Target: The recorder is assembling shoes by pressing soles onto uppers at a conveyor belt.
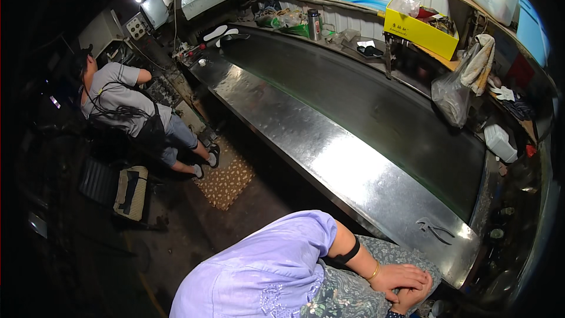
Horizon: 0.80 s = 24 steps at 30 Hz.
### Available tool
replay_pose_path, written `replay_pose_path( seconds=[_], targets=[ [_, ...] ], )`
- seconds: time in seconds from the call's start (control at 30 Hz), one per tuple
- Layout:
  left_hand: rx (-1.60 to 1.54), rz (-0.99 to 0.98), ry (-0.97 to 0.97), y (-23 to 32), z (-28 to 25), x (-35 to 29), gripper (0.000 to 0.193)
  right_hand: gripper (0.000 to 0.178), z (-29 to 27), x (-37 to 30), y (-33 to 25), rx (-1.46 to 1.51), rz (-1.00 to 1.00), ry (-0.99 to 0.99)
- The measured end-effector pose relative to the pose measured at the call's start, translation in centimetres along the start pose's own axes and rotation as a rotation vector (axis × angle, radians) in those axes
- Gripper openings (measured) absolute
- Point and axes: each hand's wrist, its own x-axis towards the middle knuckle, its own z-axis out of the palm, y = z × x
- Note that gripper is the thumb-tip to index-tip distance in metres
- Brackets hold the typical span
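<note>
My two hands rest together over floral-patterned cloth near the lower edge. On top lies my left hand [398, 277], a gold bangle at its wrist, its fingers curled over my right hand [410, 299]. The right hand's fingers are mostly hidden. No tool shows in either hand. Just beyond them, a pair of dark-handled pliers [434, 229] lies on the shiny metal ledge [329, 141]. The ledge runs beside a dark conveyor belt [353, 106]. White and dark sole-shaped pieces [216, 32] sit at the belt's far end.
To the left, a person in a grey shirt [118, 88] stands at machinery on a patterned mat [226, 174], near a chair [130, 191]. A yellow box [418, 32], a flask [313, 25] and a plastic bag [452, 99] line the far side. A white container [500, 143] lies right.
</note>
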Motion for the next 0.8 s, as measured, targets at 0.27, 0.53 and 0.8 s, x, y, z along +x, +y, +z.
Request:
replay_pose_path(
  seconds=[0.27,0.53,0.8],
  targets=[
    [-0.001,0.002,0.011,-0.4,0.0,-0.2,0.072,0.025,0.3,0.7,-1.2,-0.006,0.016,-0.008],
    [-0.014,-0.006,-0.036,0.3,-0.6,0.0,0.072,0.024,0.0,-0.2,-0.7,-0.025,0.039,-0.011],
    [-0.007,-0.020,-0.056,1.2,-0.8,0.0,0.072,0.024,-0.8,-1.0,1.2,-0.058,0.073,0.000]
  ],
)
